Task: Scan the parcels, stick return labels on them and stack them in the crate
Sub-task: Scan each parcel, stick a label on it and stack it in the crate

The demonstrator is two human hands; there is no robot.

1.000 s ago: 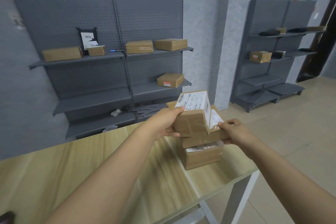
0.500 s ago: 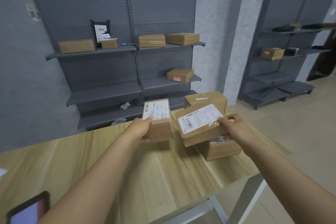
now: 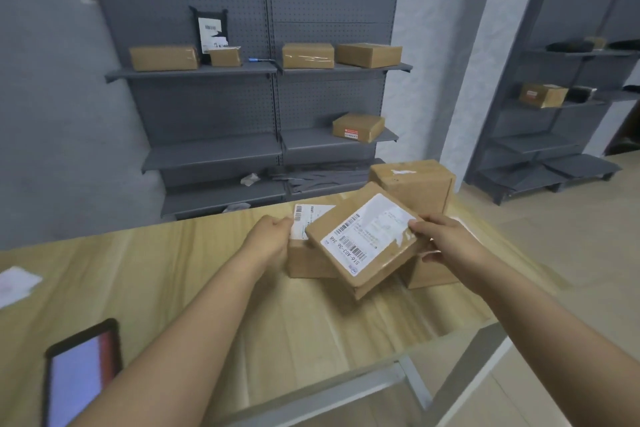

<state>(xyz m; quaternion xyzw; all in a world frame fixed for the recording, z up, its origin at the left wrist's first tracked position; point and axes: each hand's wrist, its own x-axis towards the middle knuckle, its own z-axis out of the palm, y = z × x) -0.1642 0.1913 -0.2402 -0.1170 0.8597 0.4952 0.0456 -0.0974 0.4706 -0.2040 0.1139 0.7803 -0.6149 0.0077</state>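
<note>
Plainly, the flat parcel [image 3: 363, 239] is off the worktop [image 3: 214, 288], tilted with its label face toward the camera, above the right half near the far edge. The right hand [image 3: 438, 239] grasps it at its right end, thumb over the top corner of the white shipping label [image 3: 369, 230] and fingers curled beneath. The left hand [image 3: 272, 241] grips the near-left side of a smaller labelled box [image 3: 306, 246] that sits on the worktop just behind and partly under the tilted parcel. Two more cartons stand close by: a taller one [image 3: 415, 185] at the far edge and another [image 3: 429, 272] under the right hand, mostly hidden. Judging by how one hand carries it from one end, the flat parcel is probably light; its corrugated walls look stiff, with crisp edges, so it should tolerate a firm pinch. The glossy tape and label could be slick under a thumb, so a hold on bare cardboard along the short edges seems safer and would keep the barcodes uncovered for scanning. A dark phone-like device [image 3: 83, 371] lies at the near left edge. No crate is in view.
</note>
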